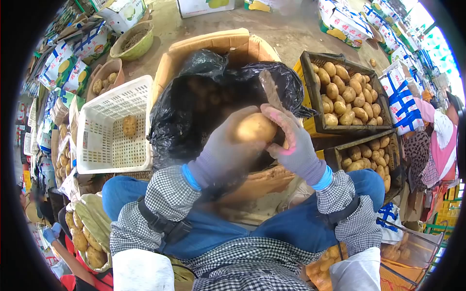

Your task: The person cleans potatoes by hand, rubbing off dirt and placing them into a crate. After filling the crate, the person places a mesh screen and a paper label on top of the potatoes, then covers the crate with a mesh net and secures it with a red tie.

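Observation:
Grey gloves cover both hands, which meet above a box lined with a black plastic bag (167, 109). My left hand (225, 148) is closed around a pale yellow potato (255, 128). Opposite it, my right hand (293, 138), with pink stains on its glove, has its fingers at the potato's right side. A flat, dirt-covered, blade-like strip (269, 87) sticks up from the right hand, and that hand's fingers appear closed on it. Its lower end is mostly hidden by the glove. Dim potatoes lie deep inside the bag, blurred and shadowed.
To the left stands a white plastic crate (90, 145) holding one potato (129, 126). Two dark-rimmed crates (306, 80) (335, 160) of potatoes stand at the right. A green basin (145, 41) is at upper left. Other people work at both sides, one in pink (441, 140).

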Available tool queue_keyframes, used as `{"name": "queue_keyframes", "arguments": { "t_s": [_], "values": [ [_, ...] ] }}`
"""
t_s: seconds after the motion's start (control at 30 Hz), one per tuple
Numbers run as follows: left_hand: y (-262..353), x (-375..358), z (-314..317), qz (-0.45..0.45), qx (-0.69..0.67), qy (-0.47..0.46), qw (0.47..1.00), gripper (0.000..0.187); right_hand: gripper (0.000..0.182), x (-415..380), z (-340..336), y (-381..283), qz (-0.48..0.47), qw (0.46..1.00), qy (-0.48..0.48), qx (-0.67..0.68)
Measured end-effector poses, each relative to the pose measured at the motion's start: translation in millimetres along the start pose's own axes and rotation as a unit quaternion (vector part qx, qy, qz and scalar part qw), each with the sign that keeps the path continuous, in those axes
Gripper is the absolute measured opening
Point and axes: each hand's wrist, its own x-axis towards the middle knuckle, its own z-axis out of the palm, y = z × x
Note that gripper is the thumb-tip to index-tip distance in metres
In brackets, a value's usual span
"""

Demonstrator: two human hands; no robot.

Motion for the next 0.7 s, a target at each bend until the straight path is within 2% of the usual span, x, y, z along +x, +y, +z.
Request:
{"name": "queue_keyframes", "arguments": {
  "t_s": [0.03,0.07,0.13,0.2,0.27,0.33,0.43,0.47,0.5,0.53,0.57,0.6,0.63,0.7],
  "values": [
    [-3,1,0,0.012,-0.011,-0.012,1.0,0.07,0.082,2,-1,-5,0.015,1.0,-0.005,-0.011],
    [-6,2,-2,0.054,0.084,-0.01,0.995,0.075,0.083,2,-1,-7,0.031,0.999,-0.005,0.02],
    [-7,4,-7,0.139,0.271,-0.01,0.953,0.086,0.083,2,-1,-10,0.063,0.995,-0.001,0.08],
    [-7,1,-3,0.109,0.277,0.034,0.954,0.08,0.085,1,0,-6,0.057,0.996,-0.001,0.063],
    [-7,-2,0,0.093,0.217,0.041,0.971,0.072,0.086,-2,1,-5,0.045,0.999,-0.001,0.028],
    [-7,-1,7,0.093,0.093,0.009,0.991,0.061,0.086,-5,0,-8,0.027,0.999,0.004,-0.022],
    [-15,1,4,0.056,0.116,-0.013,0.992,0.053,0.084,-16,-7,-8,0.012,0.999,0.038,-0.002],
    [-15,1,9,-0.046,-0.025,0.009,0.999,0.046,0.082,-18,-25,-19,0.063,0.994,0.029,-0.088],
    [-27,5,-8,-0.038,0.166,-0.027,0.985,0.047,0.08,-23,-40,-17,0.084,0.99,0.049,-0.1],
    [-50,11,-38,-0.032,0.347,-0.065,0.935,0.048,0.075,-32,-62,-16,0.107,0.98,0.066,-0.152],
    [-61,19,-59,-0.024,0.514,-0.103,0.851,0.05,0.072,-38,-85,-25,0.165,0.964,0.07,-0.195],
    [-35,32,-59,-0.134,0.577,-0.205,0.779,0.051,0.069,-53,-105,-16,0.201,0.953,0.105,-0.202],
    [-11,43,-57,-0.24,0.622,-0.3,0.683,0.051,0.067,-69,-128,-9,0.224,0.935,0.109,-0.253],
    [-95,57,-137,-0.255,0.726,-0.122,0.627,0.053,0.065,-117,-175,15,0.274,0.894,0.139,-0.325]
  ]
}}
